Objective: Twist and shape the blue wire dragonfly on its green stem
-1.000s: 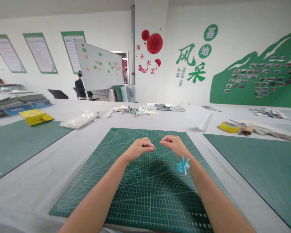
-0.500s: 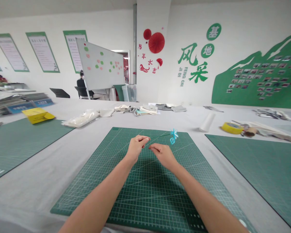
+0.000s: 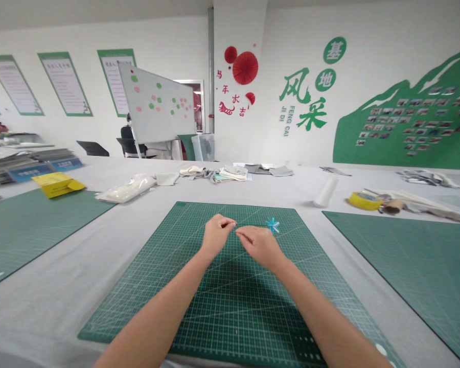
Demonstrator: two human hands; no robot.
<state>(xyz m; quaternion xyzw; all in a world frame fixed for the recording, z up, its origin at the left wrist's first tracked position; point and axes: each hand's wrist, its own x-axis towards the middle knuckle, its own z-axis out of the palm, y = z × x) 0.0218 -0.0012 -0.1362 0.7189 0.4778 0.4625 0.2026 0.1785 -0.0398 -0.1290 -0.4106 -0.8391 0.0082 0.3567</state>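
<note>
A small blue flower (image 3: 273,225) is hovering over a green gridded mat's (image 3: 222,327) far right. Above the mat's far middle, the left hand (image 3: 216,236) is pinching the flower's thin stem (image 3: 253,225); the right hand (image 3: 262,248) is curling narrowly, its hold unclear.

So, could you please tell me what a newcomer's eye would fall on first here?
Probably the small bright-blue petalled ornament just beyond the bare right hand, which is held close to the bare left hand over the green gridded cutting mat. Then perhaps the largest round, pleated red fan on the white pillar, or the green mountain-shaped wall decoration at far right.
</note>
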